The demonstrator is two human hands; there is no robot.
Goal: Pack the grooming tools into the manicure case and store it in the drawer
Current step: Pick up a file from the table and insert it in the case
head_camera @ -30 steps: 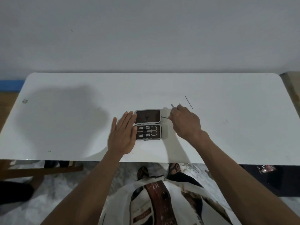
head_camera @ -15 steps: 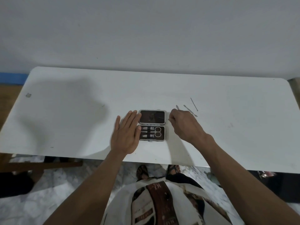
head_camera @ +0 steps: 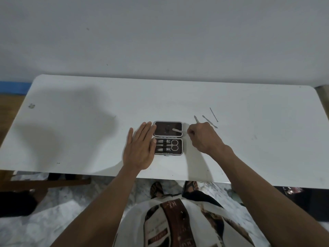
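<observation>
The brown manicure case [head_camera: 161, 134] lies open on the white table [head_camera: 80, 125]. Its near half holds two nail clippers and small scissors [head_camera: 173, 145]. My left hand [head_camera: 140, 148] rests flat, fingers apart, against the case's left edge. My right hand [head_camera: 203, 136] is just right of the case, pinching a thin metal tool [head_camera: 177, 130] whose tip reaches over the far half. Three more slim metal tools lie loose behind my right hand: one [head_camera: 196, 118], a second [head_camera: 210, 121], and a thin one [head_camera: 213, 114].
A small grey scrap [head_camera: 31, 105] lies at the table's far left. A grey wall [head_camera: 160, 41] rises right behind the table. My sandalled feet [head_camera: 156, 189] and marbled floor show below the front edge. No drawer is in view.
My right hand has brought a thin metal tool leftward, so its tip now lies over the case's far half. My left hand stays flat at the case's left side.
</observation>
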